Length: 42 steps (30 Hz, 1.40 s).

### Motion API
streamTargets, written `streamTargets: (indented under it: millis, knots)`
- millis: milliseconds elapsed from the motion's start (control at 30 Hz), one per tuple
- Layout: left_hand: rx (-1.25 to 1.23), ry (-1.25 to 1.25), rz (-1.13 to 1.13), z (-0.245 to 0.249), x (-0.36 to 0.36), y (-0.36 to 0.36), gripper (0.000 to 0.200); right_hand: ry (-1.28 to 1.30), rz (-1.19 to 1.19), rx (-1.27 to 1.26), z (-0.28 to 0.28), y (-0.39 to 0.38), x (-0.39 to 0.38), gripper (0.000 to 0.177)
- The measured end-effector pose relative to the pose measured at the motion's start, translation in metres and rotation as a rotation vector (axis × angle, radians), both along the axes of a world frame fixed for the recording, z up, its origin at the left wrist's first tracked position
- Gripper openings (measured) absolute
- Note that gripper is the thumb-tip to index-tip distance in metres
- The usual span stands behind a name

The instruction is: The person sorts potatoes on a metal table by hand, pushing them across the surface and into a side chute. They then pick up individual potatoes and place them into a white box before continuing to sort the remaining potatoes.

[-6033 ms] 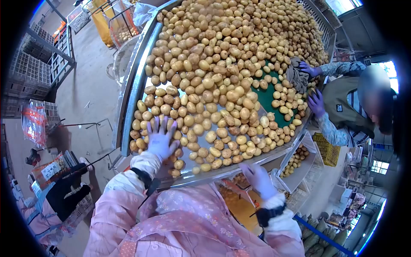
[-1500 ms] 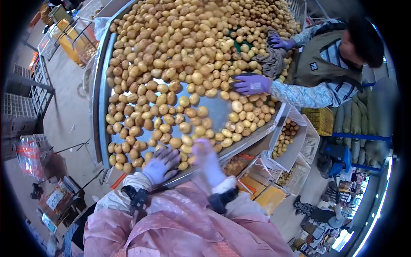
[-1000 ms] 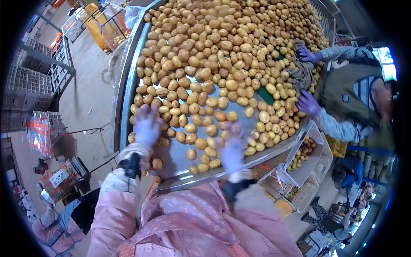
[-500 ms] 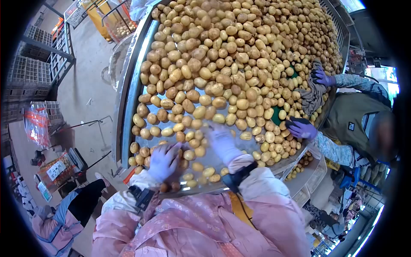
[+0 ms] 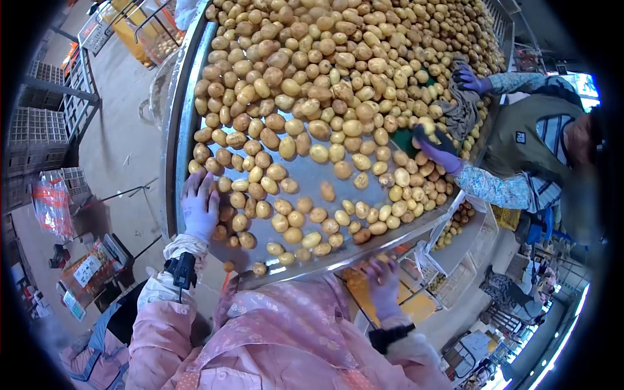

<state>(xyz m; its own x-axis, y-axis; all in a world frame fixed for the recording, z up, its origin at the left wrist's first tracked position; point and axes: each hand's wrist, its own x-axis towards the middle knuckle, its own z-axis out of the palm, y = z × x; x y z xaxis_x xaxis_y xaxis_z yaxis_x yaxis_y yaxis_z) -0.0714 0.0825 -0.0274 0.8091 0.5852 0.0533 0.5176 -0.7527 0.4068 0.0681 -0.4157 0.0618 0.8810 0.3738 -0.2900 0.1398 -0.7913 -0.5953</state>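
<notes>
Many small potatoes [image 5: 305,104] cover the metal sorting table [image 5: 305,172], which shows bare in patches near its front. Wearing a pale purple glove, my left hand [image 5: 200,211] rests at the table's left edge, fingers apart, beside potatoes and gripping none. My right hand [image 5: 383,289], also gloved, is beyond the front rim, above a yellow-orange surface [image 5: 413,305]. Its fingers are curled and slightly blurred, with something tan at the tips that I cannot make out. One potato [image 5: 327,190] lies on a bare patch, blurred.
A co-worker [image 5: 533,143] at the right edge has one gloved hand [image 5: 439,149] at some potatoes and the other [image 5: 468,78] by a grey cloth [image 5: 460,110]. White bins [image 5: 458,276] stand below the right rim. Stacked crates [image 5: 39,140] and another person [image 5: 97,351] are at left.
My left hand has moved left to the table's side edge. My right hand has gone from among the potatoes to beyond the front rim. The co-worker's nearer hand has shifted and turned up.
</notes>
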Motion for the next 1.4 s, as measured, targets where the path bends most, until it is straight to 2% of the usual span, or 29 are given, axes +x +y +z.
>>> streamTargets:
  millis: [33,67,167,233,267,333,400,433,533,600,633,700,733,767,800,867,900,933,967,1033,1067,1100,1167,1233,1333,1400]
  knots:
    - [-0.010,0.051,-0.025,-0.001,-0.005,-0.009,0.055,0.076,-0.010,-0.149,0.009,-0.045,-0.006,0.039]
    - [0.100,0.146,-0.065,-0.001,-0.005,-0.027,0.059,0.151,-0.021,-0.294,0.016,-0.077,-0.006,0.047]
    - [-0.024,0.088,-0.140,0.006,0.012,-0.081,0.065,-0.218,0.093,-0.495,0.011,-0.114,0.008,0.055]
    - [-0.024,0.162,-0.293,0.015,0.024,-0.111,0.070,-0.396,0.066,-0.363,0.025,-0.027,0.048,0.061]
    - [-0.021,0.227,-0.388,0.020,0.030,-0.121,0.073,-0.193,-0.142,0.010,0.007,0.015,0.062,0.061]
    - [-0.030,0.224,-0.371,0.016,0.025,-0.134,0.074,-0.495,0.098,-0.078,-0.021,0.094,0.079,0.063]
    - [-0.119,0.244,-0.364,0.011,0.009,-0.133,0.073,-0.511,0.216,-0.286,-0.062,0.163,0.049,0.063]
    - [-0.078,0.249,-0.417,0.004,-0.010,-0.129,0.070,-0.522,0.280,-0.383,-0.082,0.197,0.034,0.064]
    - [-0.132,0.255,-0.421,0.013,-0.053,-0.114,0.069,-0.277,0.946,-0.085,-0.073,0.201,0.034,0.066]
    - [-0.234,0.240,-0.411,0.021,-0.078,-0.102,0.070,-0.107,0.973,0.068,-0.086,0.180,0.084,0.067]
    - [-0.273,0.222,-0.402,0.023,-0.078,-0.093,0.070,0.048,0.816,0.210,-0.112,0.171,0.115,0.067]
    - [-0.329,0.133,-0.320,0.034,-0.068,-0.073,0.071,-0.177,0.673,0.167,-0.104,0.201,0.169,0.067]
    - [-0.356,0.092,-0.281,0.043,-0.060,-0.061,0.071,-0.558,0.673,-0.013,-0.067,0.242,0.204,0.067]
    - [-0.336,0.107,-0.196,0.060,-0.036,-0.047,0.073,-0.697,0.635,-0.056,-0.059,0.281,0.225,0.069]
    - [-0.247,0.013,-0.173,0.056,-0.014,-0.029,0.071,-0.832,0.593,-0.102,-0.054,0.321,0.235,0.070]
    - [-0.223,-0.137,0.029,0.054,0.049,0.004,0.051,-0.517,0.574,-0.194,-0.037,0.406,0.232,0.067]
    - [-0.223,-0.186,0.142,0.046,0.081,0.022,0.044,-0.541,0.592,-0.187,-0.046,0.416,0.213,0.065]
    - [-0.189,-0.193,0.157,0.036,0.106,0.038,0.040,-0.574,0.608,-0.180,-0.056,0.423,0.195,0.062]
    - [-0.151,-0.212,0.166,0.032,0.125,0.049,0.037,-0.619,0.617,-0.173,-0.062,0.423,0.187,0.060]
    - [-0.107,0.093,-0.012,0.039,0.133,0.038,0.033,-0.480,0.864,0.080,-0.071,0.371,0.188,0.063]
    - [-0.087,0.251,-0.105,0.042,0.130,0.030,0.031,-0.491,0.906,-0.009,-0.069,0.337,0.183,0.064]
    - [-0.019,0.288,-0.165,0.031,0.113,0.018,0.035,-0.495,0.940,-0.103,-0.065,0.301,0.168,0.066]
    - [-0.052,0.377,-0.163,0.031,0.086,-0.006,0.039,-0.362,0.692,-0.144,-0.061,0.230,0.124,0.064]
    - [-0.096,0.400,-0.177,0.031,0.066,-0.020,0.047,-0.326,0.705,-0.289,-0.043,0.173,0.081,0.062]
    - [-0.163,0.488,-0.146,0.033,0.062,-0.029,0.044,-0.166,0.774,-0.190,-0.030,0.122,0.051,0.057]
    - [-0.232,0.452,-0.106,0.025,0.061,-0.023,0.036,-0.156,0.575,-0.043,-0.020,0.119,0.040,0.053]
